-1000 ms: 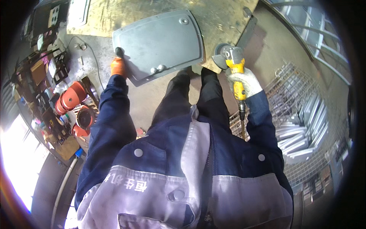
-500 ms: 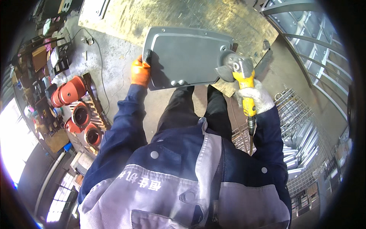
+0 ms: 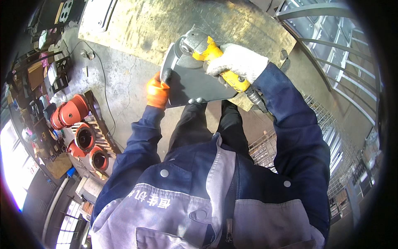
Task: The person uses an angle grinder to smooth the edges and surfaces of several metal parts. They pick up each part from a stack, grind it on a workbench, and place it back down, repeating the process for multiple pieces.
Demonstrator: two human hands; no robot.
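My left hand [image 3: 157,92], in an orange glove, is closed on the left edge of a dark grey panel [image 3: 186,85] with a raised rim and two small round knobs near its close edge. In a white glove, my right hand [image 3: 238,62] wraps round the yellow body of an angle grinder [image 3: 209,50]. The grinder's head and guard sit over the panel's far left corner and hide much of its far edge. Its disc lies at or very close to that corner; contact cannot be made out.
The panel overlaps a worn wooden tabletop [image 3: 137,31], with another grey part [image 3: 103,14] at its far left. Orange-red round housings [image 3: 74,111] stand on the left floor near a cable [image 3: 104,70]. To the right are a metal frame [image 3: 319,16] and a wire basket [image 3: 265,147].
My right hand has swung the grinder left across the panel, from its right edge to the far left corner. My left hand keeps its hold, slightly closer to me.
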